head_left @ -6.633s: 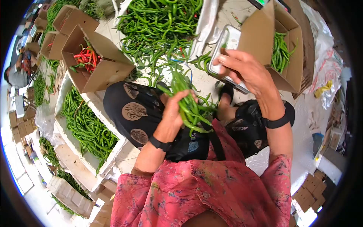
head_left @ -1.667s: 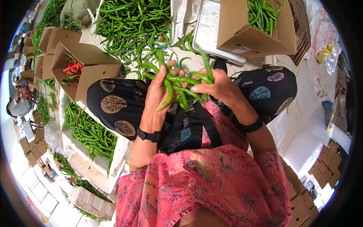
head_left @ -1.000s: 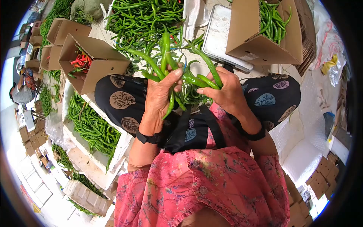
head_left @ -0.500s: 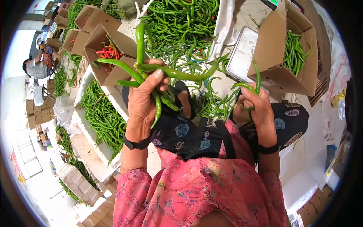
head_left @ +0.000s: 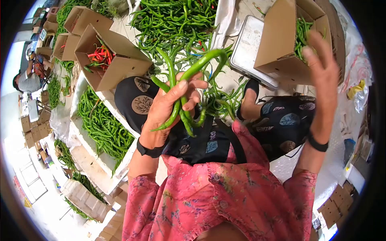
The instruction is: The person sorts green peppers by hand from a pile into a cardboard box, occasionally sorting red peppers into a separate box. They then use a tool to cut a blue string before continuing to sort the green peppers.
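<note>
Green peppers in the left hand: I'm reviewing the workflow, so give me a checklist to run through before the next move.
1. Left hand has a grip on the held green peppers: ok, closed around several.
2. Right hand free: ok, nothing visible in it, though blurred.
3. Cardboard box near that hand open: ok, loose green peppers show inside.
4. Red peppers free of green: not ok, green shows among them.
5. Held peppers undamaged: cannot tell, partly covered.

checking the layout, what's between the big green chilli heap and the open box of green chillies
In the head view, from heap to box: a crumpled white sheet, a strip of tiled floor, then part of a white-topped platform scale.
</note>
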The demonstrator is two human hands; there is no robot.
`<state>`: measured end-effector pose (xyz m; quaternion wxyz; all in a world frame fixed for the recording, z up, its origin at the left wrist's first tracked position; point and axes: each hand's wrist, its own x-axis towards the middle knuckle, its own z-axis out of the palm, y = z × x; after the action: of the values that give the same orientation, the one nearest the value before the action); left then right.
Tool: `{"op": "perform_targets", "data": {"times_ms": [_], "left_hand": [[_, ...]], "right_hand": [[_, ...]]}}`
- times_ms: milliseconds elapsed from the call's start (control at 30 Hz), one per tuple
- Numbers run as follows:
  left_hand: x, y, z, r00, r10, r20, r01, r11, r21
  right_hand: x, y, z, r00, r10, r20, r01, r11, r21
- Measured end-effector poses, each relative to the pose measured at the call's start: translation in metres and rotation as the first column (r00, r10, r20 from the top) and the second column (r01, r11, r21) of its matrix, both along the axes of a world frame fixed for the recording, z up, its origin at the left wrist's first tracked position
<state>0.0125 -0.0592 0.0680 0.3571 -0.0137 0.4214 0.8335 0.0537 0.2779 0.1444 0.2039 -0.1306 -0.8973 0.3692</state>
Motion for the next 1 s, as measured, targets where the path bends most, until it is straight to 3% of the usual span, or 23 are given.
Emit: {"op": "perform_targets", "data": {"times_ms": [33, 100, 133, 167, 200, 233, 300, 333, 367, 433, 467, 500, 600, 700, 767, 900, 967, 1000], "left_hand": [[0.000, 0.002, -0.003, 1.000, -0.007, 0.002, 0.007, 1.000, -0.001], [-0.001, 0.010, -0.009, 0.995, -0.041, 0.093, 0.022, 0.980, 0.197], [-0.003, 0.013, -0.013, 0.981, -0.111, 0.160, 0.051, 0.941, 0.334], [-0.002, 0.018, -0.013, 0.979, -0.119, 0.163, 0.058, 0.940, 0.337], [0.001, 0.025, -0.013, 0.973, -0.138, 0.185, 0.065, 0.933, 0.354], [0.004, 0.030, -0.013, 0.965, -0.157, 0.209, 0.071, 0.927, 0.369], [0.008, 0.040, -0.021, 0.968, -0.154, 0.197, 0.099, 0.960, 0.264], [0.010, 0.044, -0.018, 0.964, -0.101, 0.246, 0.047, 0.975, 0.217], [0.010, 0.048, -0.013, 0.956, -0.045, 0.291, -0.005, 0.986, 0.168], [0.007, 0.040, -0.032, 0.954, -0.052, 0.297, -0.027, 0.966, 0.256], [0.007, 0.034, -0.043, 0.951, -0.056, 0.303, -0.052, 0.940, 0.338], [0.007, 0.029, -0.050, 0.951, -0.055, 0.305, -0.055, 0.939, 0.340], [0.003, 0.027, -0.055, 0.938, -0.083, 0.336, -0.062, 0.915, 0.399], [-0.002, 0.031, -0.048, 0.932, -0.040, 0.360, -0.115, 0.910, 0.399], [-0.005, 0.034, -0.044, 0.931, -0.014, 0.366, -0.141, 0.908, 0.395], [-0.009, 0.031, -0.042, 0.941, -0.021, 0.339, -0.144, 0.880, 0.452], [-0.012, 0.030, -0.041, 0.946, -0.053, 0.319, -0.122, 0.855, 0.503], [-0.012, 0.029, -0.040, 0.941, -0.064, 0.333, -0.129, 0.840, 0.526]], "right_hand": [[0.008, -0.021, -0.006, 0.966, 0.114, 0.233, -0.075, 0.983, -0.170], [0.017, -0.056, -0.052, 0.816, 0.521, 0.249, -0.381, 0.810, -0.445], [0.012, -0.079, -0.050, 0.727, 0.635, 0.261, -0.371, 0.683, -0.629], [0.016, -0.102, -0.063, 0.767, 0.611, 0.199, -0.264, 0.582, -0.769], [0.007, -0.114, -0.082, 0.763, 0.636, -0.116, -0.452, 0.397, -0.799], [0.002, -0.117, -0.081, 0.768, 0.631, -0.109, -0.442, 0.400, -0.803], [-0.009, -0.119, -0.076, 0.844, 0.525, -0.108, -0.118, -0.014, -0.993], [-0.015, -0.124, -0.078, 0.901, 0.422, -0.103, -0.060, -0.114, -0.992], [-0.018, -0.122, -0.078, 0.901, 0.421, -0.102, -0.061, -0.110, -0.992], [-0.025, -0.119, -0.076, 0.955, 0.117, -0.273, -0.287, 0.125, -0.950], [-0.029, -0.105, -0.082, 0.920, 0.110, -0.377, -0.391, 0.159, -0.907], [-0.028, -0.093, -0.074, 0.918, 0.148, -0.368, -0.390, 0.170, -0.905], [-0.024, -0.074, -0.073, 0.905, 0.194, -0.379, -0.402, 0.099, -0.910], [-0.022, -0.067, -0.077, 0.892, 0.252, -0.376, -0.355, -0.124, -0.926], [-0.019, -0.069, -0.087, 0.869, 0.297, -0.395, -0.354, -0.183, -0.917], [-0.007, -0.071, -0.087, 0.876, 0.320, -0.361, -0.307, -0.207, -0.929], [0.000, -0.062, -0.102, 0.807, 0.416, -0.419, -0.406, -0.124, -0.905], [0.007, -0.065, -0.097, 0.865, 0.388, -0.318, -0.320, -0.063, -0.945]]}}
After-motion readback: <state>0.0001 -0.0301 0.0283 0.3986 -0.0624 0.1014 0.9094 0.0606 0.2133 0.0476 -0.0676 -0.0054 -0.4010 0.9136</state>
